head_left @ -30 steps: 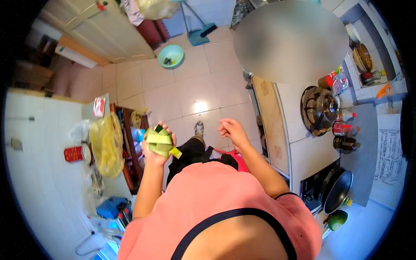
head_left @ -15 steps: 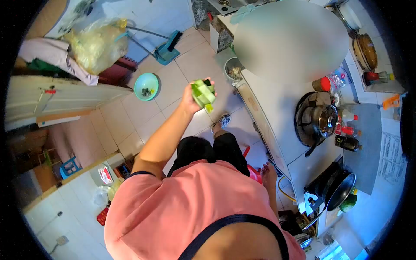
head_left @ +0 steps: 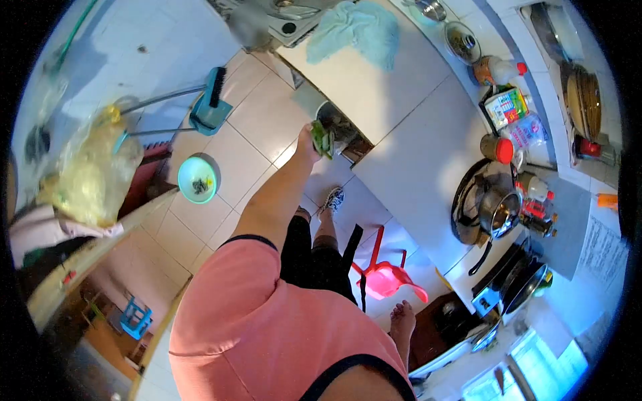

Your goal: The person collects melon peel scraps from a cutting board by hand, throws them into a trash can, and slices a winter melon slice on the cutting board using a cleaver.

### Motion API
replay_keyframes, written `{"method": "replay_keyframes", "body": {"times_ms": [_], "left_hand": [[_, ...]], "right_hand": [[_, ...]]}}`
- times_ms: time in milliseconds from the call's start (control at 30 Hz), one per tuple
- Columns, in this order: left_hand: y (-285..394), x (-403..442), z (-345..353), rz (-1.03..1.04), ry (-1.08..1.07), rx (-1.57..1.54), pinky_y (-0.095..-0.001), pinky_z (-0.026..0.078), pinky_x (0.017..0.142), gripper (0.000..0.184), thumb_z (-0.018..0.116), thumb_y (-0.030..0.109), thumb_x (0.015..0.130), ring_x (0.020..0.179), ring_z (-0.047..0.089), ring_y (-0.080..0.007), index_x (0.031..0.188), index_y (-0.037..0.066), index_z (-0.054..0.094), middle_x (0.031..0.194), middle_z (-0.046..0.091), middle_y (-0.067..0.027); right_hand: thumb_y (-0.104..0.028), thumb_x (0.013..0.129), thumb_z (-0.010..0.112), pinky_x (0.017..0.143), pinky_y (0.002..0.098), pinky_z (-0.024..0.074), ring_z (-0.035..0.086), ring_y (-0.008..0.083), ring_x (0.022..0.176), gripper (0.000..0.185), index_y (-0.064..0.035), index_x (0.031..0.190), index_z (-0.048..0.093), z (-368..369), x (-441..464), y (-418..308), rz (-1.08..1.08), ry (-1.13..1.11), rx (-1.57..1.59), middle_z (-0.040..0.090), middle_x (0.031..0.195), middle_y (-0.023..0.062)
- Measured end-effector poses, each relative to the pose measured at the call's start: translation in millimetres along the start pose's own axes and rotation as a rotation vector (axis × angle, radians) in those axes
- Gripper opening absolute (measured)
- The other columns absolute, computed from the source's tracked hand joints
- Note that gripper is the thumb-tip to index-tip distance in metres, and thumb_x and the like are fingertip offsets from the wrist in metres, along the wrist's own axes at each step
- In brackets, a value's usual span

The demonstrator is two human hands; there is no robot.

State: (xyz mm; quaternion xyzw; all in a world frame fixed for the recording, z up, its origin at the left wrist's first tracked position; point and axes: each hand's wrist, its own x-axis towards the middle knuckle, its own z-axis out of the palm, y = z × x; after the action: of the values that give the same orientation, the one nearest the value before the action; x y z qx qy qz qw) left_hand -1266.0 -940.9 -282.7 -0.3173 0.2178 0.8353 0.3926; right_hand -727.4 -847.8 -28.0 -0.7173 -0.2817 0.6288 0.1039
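My left hand [head_left: 306,143] is stretched forward, its fingers closed around a bunch of green and pale vegetable rind pieces [head_left: 323,140]. Just beyond it on the floor stands a bin [head_left: 326,112] with scraps inside, partly behind the rinds and beside the counter's end. My right hand [head_left: 402,315] hangs low at my side near the red plastic stool [head_left: 388,279]. Its fingers are loosely apart with nothing visible in them.
A light green basin [head_left: 184,179] with dark scraps sits on the floor. A blue dustpan [head_left: 207,117] and brush lean by the wall. The counter [head_left: 414,174] on the right bears a pot [head_left: 498,207], bottles, jars and a teal cloth [head_left: 358,33].
My left hand has moved right towards the bin, still holding the rind pieces. The view has turned, showing more of the counter, the cloth and the stool.
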Motion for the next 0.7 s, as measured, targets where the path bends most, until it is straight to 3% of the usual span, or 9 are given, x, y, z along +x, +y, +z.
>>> {"method": "replay_keyframes", "body": {"times_ms": [67, 167, 267, 333, 367, 400, 433, 467, 700], "left_hand": [[-0.1, 8.4, 31.1, -0.108, 0.192, 0.095, -0.0541, 0.03, 0.099, 0.07, 0.034, 0.064, 0.084, 0.111, 0.049, -0.0339, 0.122, 0.007, 0.049, 0.119, 0.054, -0.0166], [0.5, 40.3, 27.2, -0.161, 0.02, -0.05, -0.0634, 0.009, 0.104, 0.088, 0.027, 0.075, 0.079, 0.134, 0.016, -0.0419, 0.142, 0.013, 0.023, 0.147, 0.02, -0.0149], [10.3, 25.5, 51.9, -0.146, 0.152, -0.069, -0.0537, 0.021, 0.106, 0.079, 0.031, 0.067, 0.085, 0.13, 0.029, -0.035, 0.139, 0.01, 0.028, 0.143, 0.029, -0.0149], [14.9, -21.0, 94.9, -0.1, 0.563, 0.137, -0.0674, 0.014, 0.1, 0.065, 0.041, 0.06, 0.085, 0.127, 0.033, -0.0378, 0.132, 0.014, 0.04, 0.133, 0.041, -0.018], [13.7, 49.1, 2.2, 0.034, 0.507, 0.236, -0.0667, 0.028, 0.093, 0.038, 0.053, 0.044, 0.084, 0.104, 0.052, -0.0326, 0.104, 0.012, 0.054, 0.102, 0.058, -0.0143], [37.9, 83.0, -72.4, -0.188, 0.052, 0.15, -0.0511, 0.048, 0.077, 0.018, 0.057, 0.028, 0.084, 0.073, 0.057, -0.024, 0.079, 0.01, 0.053, 0.075, 0.058, -0.0061], [38.7, 77.1, -63.5, -0.116, 0.22, 0.072, -0.0281, 0.05, 0.058, 0.012, 0.048, 0.019, 0.088, 0.066, 0.055, -0.018, 0.086, 0.01, 0.055, 0.074, 0.056, -0.0038], [47.2, 44.9, -57.4, -0.083, 0.193, 0.169, -0.0256, 0.049, 0.056, 0.006, 0.049, 0.01, 0.086, 0.065, 0.053, -0.0154, 0.088, 0.01, 0.056, 0.077, 0.057, -0.0047], [40.9, -70.2, -39.1, -0.254, 0.217, 0.584, -0.0234, 0.025, 0.033, 0.038, 0.044, 0.044, 0.091, 0.036, 0.029, -0.0097, 0.061, 0.02, 0.042, 0.046, 0.03, 0.005]], "right_hand": [[-0.022, 0.091, 0.053, 0.054, 0.0285, 0.0451, 0.054, 0.0154, 0.065, 0.022, -0.0048, 0.105, 0.054, 14.1, -31.3, 23.5, 0.058, 0.089, 0.028, 0.058, 0.078, 0.005], [-0.021, 0.092, 0.052, 0.055, 0.0278, 0.0452, 0.054, 0.0147, 0.065, 0.021, -0.0051, 0.104, 0.054, 45.7, -58.7, 55.6, 0.078, 0.105, 0.098, 0.058, 0.078, 0.0046], [-0.019, 0.091, 0.052, 0.054, 0.0275, 0.0448, 0.052, 0.014, 0.062, 0.02, -0.0042, 0.105, 0.053, 85.5, -86.3, 70.4, 0.1, 0.16, 0.2, 0.057, 0.076, 0.0044], [-0.016, 0.091, 0.052, 0.055, 0.0271, 0.0455, 0.053, 0.0135, 0.061, 0.018, -0.0033, 0.103, 0.053, 94.2, -96.9, 85.9, 0.056, 0.153, 0.219, 0.057, 0.074, 0.0045], [-0.014, 0.09, 0.052, 0.055, 0.0261, 0.0463, 0.053, 0.0136, 0.06, 0.017, -0.0028, 0.103, 0.054, 94.6, -99.7, 95.2, 0.027, 0.17, 0.228, 0.056, 0.073, 0.0047], [-0.015, 0.088, 0.055, 0.053, 0.0255, 0.0463, 0.053, 0.014, 0.058, 0.018, -0.0022, 0.102, 0.055, 90.9, -98.9, 109.1, 0.027, 0.205, 0.27, 0.056, 0.07, 0.0049], [-0.014, 0.087, 0.056, 0.051, 0.0259, 0.0468, 0.053, 0.0141, 0.056, 0.019, -0.0016, 0.101, 0.055, 85.8, -96.2, 124.2, 0.006, 0.234, 0.293, 0.057, 0.07, 0.0058], [-0.014, 0.086, 0.058, 0.048, 0.0263, 0.0472, 0.054, 0.0141, 0.054, 0.019, -0.001, 0.1, 0.056, 78.1, -97.0, 138.5, -0.011, 0.274, 0.309, 0.057, 0.069, 0.0066], [-0.019, 0.085, 0.059, 0.041, 0.0261, 0.0384, 0.047, 0.0136, 0.044, 0.019, -0.0011, 0.082, 0.056, 17.5, -133.1, 245.7, -0.052, 0.455, 0.508, 0.051, 0.057, 0.004]]}}
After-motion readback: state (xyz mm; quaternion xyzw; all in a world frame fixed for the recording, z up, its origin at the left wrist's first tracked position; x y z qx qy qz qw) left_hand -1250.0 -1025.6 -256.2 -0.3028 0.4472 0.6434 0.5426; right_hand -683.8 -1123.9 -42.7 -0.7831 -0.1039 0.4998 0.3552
